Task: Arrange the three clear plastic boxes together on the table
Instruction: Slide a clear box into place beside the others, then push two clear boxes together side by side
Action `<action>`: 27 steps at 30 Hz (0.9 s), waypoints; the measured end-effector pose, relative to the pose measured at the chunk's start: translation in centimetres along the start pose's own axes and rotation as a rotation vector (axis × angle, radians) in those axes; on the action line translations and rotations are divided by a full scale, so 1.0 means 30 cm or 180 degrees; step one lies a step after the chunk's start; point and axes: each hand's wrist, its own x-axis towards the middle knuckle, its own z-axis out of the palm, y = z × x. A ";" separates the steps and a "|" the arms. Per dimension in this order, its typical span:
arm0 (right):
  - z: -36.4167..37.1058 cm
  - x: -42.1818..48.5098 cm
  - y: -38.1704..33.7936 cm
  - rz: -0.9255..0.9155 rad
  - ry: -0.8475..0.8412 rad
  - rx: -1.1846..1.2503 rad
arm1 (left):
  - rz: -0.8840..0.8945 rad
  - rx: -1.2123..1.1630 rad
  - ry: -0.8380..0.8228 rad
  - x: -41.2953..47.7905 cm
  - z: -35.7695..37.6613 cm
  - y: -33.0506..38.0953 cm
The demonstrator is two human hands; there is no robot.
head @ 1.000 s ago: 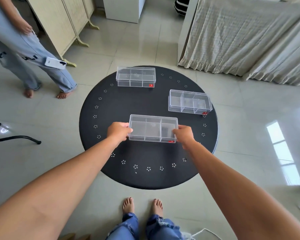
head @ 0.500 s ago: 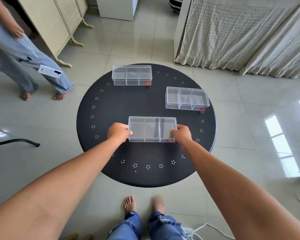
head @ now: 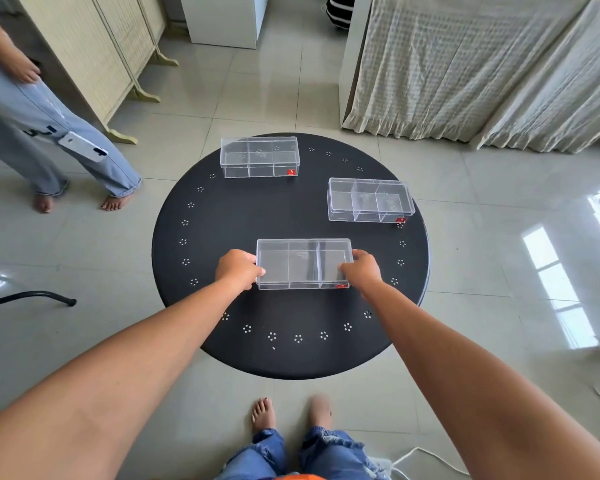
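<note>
Three clear plastic boxes with inner dividers and small red labels sit on a round black table (head: pixel 222 220). The near box (head: pixel 303 263) lies at the table's middle front. My left hand (head: pixel 238 270) grips its left end and my right hand (head: pixel 361 271) grips its right end. A second box (head: pixel 260 156) stands at the table's far edge, left of centre. The third box (head: pixel 370 200) rests at the right side, apart from the other two.
Another person in light jeans (head: pixel 49 133) stands barefoot at the left beside a folding screen (head: pixel 94 57). Draped cloth (head: pixel 465 64) covers furniture at the back right. A black chair leg (head: pixel 28 297) lies left. My bare feet (head: pixel 291 414) are below the table edge.
The near box has shifted slightly forward on the table with both hands still holding its ends. The other two boxes have stayed put.
</note>
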 end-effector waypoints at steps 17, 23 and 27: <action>-0.233 0.076 -0.137 -0.0066 0.0654 -0.0187 | 0.0907 0.0316 -0.0119 0.088 -0.034 0.239; -0.314 0.173 -0.153 0.0030 0.0838 -0.0150 | 0.0845 0.0107 -0.0356 0.155 0.076 0.382; -0.351 0.279 -0.141 0.0178 0.0823 -0.0076 | 0.0679 -0.0047 -0.0456 0.205 0.156 0.468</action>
